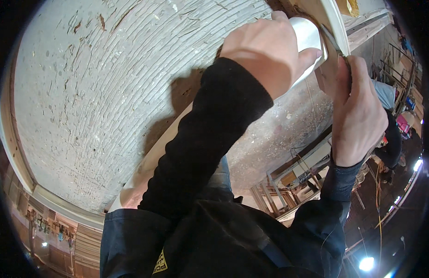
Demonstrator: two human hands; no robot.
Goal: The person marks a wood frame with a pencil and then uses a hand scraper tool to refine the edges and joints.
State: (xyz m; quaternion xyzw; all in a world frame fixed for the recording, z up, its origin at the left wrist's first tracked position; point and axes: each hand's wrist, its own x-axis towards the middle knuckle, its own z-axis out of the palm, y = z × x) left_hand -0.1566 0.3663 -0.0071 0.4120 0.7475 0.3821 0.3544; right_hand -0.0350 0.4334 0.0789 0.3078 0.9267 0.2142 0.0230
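Note:
At the upper middle, my left hand [265, 55] is closed on a smooth white piece with a rounded end [307, 34]. Its thumb lies over the right edge, and the palm hides the rest, so its kind is unclear. My right hand [360, 113] is closed farther right, beside a pale frame edge [337, 23]. From its fingers a thin, greyish tool [332, 41] reaches up toward the inner side of that edge; most of it is hidden. Beneath my left arm spreads a large panel with cracked, peeling white paint [103, 92].
A pale wooden rail [57, 201] borders the panel at lower left. Wooden frames [279, 190] stand on the speckled floor [279, 134] below. Another person [392, 139] is at the far right, near a hanging orange cord [378, 204] and bright lamps [366, 264].

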